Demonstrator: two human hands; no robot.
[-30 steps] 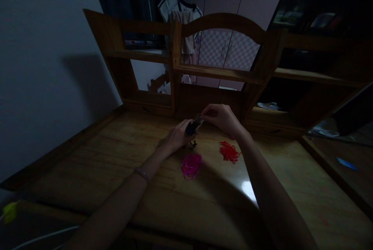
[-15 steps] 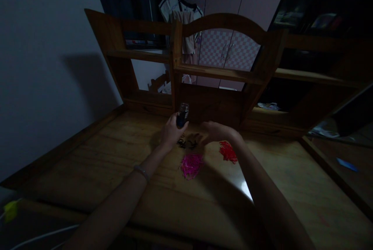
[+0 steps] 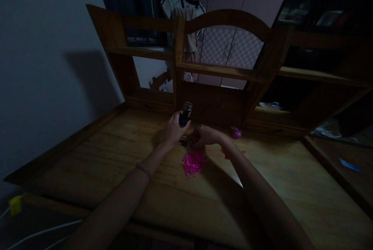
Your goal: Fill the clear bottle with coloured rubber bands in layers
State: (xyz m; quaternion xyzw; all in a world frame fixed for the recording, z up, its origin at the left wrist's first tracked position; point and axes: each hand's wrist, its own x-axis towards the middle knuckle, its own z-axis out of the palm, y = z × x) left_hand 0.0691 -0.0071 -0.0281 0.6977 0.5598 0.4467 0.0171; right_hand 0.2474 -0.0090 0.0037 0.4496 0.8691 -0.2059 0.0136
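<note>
A small clear glass jar (image 3: 187,112) with dark contents and an open top is gripped in my left hand (image 3: 172,130), tilted a little above the table. My right hand (image 3: 206,135) is low over a scatter of thin black strands (image 3: 183,141), its fingers bent down and drawn together among them. Whatever lies between those fingertips is too dark and small to make out. Just nearer to me is a pile of bright pink strands (image 3: 192,164). A heap of red strands (image 3: 224,153) is partly covered by my right forearm.
A purple ball with a loop (image 3: 236,133) lies at the back right of the wooden tabletop (image 3: 122,157). Behind stands a wooden shelf unit (image 3: 221,69). A blue packet (image 3: 349,165) lies far right, and a wall (image 3: 52,71) bounds the left.
My right hand has moved slightly left and down to the black strands, its fingers closing in. The purple ball now shows beyond my right forearm, which covers more red strands. The jar stays in my left hand.
</note>
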